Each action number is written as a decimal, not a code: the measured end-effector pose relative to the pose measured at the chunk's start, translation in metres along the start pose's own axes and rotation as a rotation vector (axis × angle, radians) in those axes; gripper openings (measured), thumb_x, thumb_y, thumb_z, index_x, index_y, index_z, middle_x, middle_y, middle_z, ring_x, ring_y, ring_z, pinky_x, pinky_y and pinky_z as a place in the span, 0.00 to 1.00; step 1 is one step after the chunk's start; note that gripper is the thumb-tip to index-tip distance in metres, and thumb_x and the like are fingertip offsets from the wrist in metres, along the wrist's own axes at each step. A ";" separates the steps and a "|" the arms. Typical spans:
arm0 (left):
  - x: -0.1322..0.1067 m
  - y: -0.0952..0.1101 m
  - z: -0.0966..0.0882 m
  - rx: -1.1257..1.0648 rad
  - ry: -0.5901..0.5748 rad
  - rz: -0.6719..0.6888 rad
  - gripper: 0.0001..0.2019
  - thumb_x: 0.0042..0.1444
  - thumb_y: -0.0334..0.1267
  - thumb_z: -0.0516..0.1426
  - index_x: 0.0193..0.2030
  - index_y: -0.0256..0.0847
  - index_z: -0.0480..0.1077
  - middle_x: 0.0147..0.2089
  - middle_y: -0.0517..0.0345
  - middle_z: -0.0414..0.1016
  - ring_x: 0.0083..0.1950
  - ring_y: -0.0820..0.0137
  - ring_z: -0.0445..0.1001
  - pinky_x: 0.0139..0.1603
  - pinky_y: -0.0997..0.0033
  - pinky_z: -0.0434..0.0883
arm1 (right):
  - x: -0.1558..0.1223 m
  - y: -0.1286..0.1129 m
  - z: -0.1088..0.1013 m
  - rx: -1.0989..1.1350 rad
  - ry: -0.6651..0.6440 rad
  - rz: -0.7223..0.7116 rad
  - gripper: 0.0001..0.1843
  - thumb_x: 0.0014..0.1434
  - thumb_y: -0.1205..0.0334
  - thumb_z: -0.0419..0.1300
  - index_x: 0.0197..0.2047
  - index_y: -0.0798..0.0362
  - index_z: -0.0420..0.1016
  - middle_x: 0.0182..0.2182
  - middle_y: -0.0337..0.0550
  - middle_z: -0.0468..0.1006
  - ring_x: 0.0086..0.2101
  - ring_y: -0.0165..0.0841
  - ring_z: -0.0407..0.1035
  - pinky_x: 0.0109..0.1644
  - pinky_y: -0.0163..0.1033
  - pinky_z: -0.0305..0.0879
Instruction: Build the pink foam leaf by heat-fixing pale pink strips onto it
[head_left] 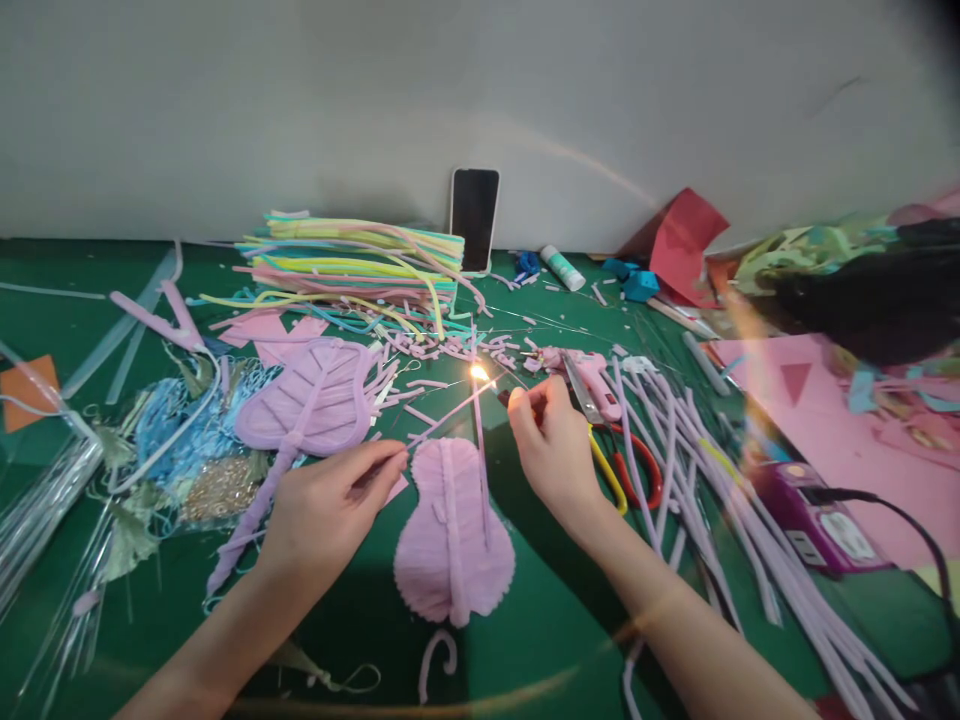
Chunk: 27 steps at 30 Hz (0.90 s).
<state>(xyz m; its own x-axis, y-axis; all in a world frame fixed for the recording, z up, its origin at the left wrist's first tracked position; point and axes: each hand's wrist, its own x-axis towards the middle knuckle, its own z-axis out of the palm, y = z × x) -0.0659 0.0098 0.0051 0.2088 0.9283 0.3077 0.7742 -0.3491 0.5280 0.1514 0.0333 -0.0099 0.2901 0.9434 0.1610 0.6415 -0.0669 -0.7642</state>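
My left hand [326,510] pinches one end of a thin lilac pipe cleaner [451,411], which slants up to the right. Its far end reaches a small flame [480,373]. The flame burns at the tip of a lighter [504,396], mostly hidden in my right hand [553,450], whose fingers are closed round it. Below and between my hands, a lilac gourd-shaped piece [427,545] with a ridge down its middle lies on the green table. A finished-looking lilac leaf-shaped fan [311,395] with a wrapped handle rests beside my left hand.
Red-and-yellow scissors [637,470] and a pink glue gun [598,378] lie by my right hand. Lilac pipe cleaners [780,540] spread at right, near a purple power strip [821,520]. A coloured pipe cleaner pile [352,265] and a phone [474,215] are at the back; blue tassels [176,425] at left.
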 end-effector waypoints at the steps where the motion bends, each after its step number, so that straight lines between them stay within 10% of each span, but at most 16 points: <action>1: 0.000 -0.001 0.000 -0.001 0.000 -0.002 0.09 0.59 0.41 0.54 0.34 0.45 0.76 0.30 0.65 0.82 0.27 0.72 0.78 0.29 0.78 0.71 | 0.000 0.000 0.000 -0.004 -0.001 0.001 0.13 0.61 0.54 0.50 0.28 0.48 0.53 0.14 0.30 0.62 0.16 0.29 0.58 0.22 0.34 0.48; 27: 0.000 0.003 0.001 -0.096 -0.078 -0.117 0.13 0.60 0.46 0.53 0.34 0.44 0.76 0.27 0.63 0.81 0.26 0.73 0.78 0.28 0.79 0.70 | -0.029 -0.023 0.016 0.026 -0.201 -0.060 0.10 0.61 0.55 0.49 0.30 0.48 0.54 0.18 0.32 0.65 0.18 0.30 0.62 0.23 0.34 0.48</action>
<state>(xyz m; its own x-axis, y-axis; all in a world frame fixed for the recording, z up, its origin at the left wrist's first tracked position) -0.0630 0.0093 0.0058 0.1692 0.9691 0.1797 0.7361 -0.2455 0.6307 0.1170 0.0126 -0.0072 0.1024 0.9914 0.0811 0.6343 -0.0023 -0.7731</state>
